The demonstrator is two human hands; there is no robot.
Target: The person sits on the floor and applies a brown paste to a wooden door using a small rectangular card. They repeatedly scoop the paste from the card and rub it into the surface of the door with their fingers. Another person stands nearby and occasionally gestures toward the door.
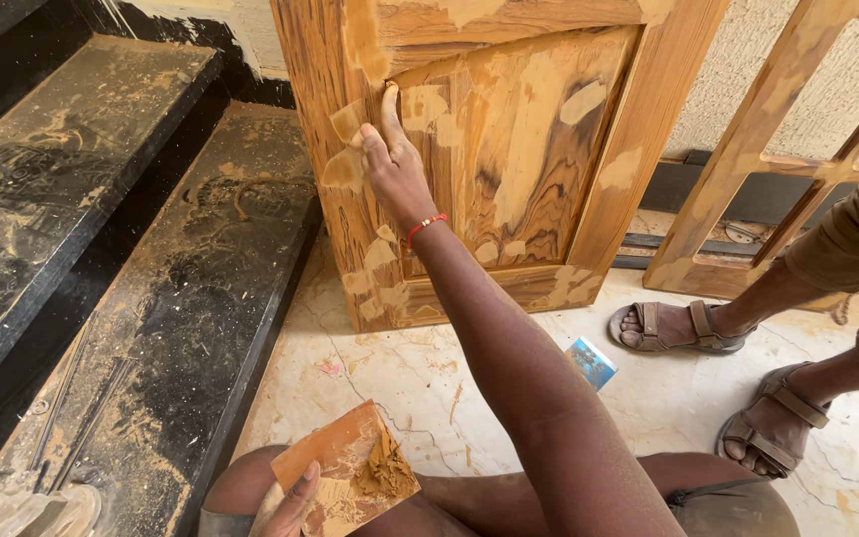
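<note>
The right hand (393, 164) reaches forward and up, its forefinger stretched straight and pressed into the groove at the upper left corner of the door (509, 149) panel, the other fingers curled loosely; it grips nothing. A red thread (424, 228) circles its wrist. The left hand (295, 502) sits low at the frame's bottom, thumb on top of a board (342, 475), fingers beneath, holding it by the near edge. The board is a flat orange-brown rectangle, lying nearly level over the person's knees, its long axis running from near left to far right, and a lump of tan putty (387, 469) rests at its right end. The door stands upright on the floor (648, 398) in front of the person, its long axis vertical, face toward the camera, grained brown and blotched with pale putty patches along frame and panel. The floor is cracked cream marble, dusty. A small blue packet (591, 361) lies on it right of the arm. Dark steps (151, 229) coated in sawdust rise at the left. At the right, another person's sandalled feet (678, 328) stand beside a second wooden frame (777, 149) leaning against a rough wall.
</note>
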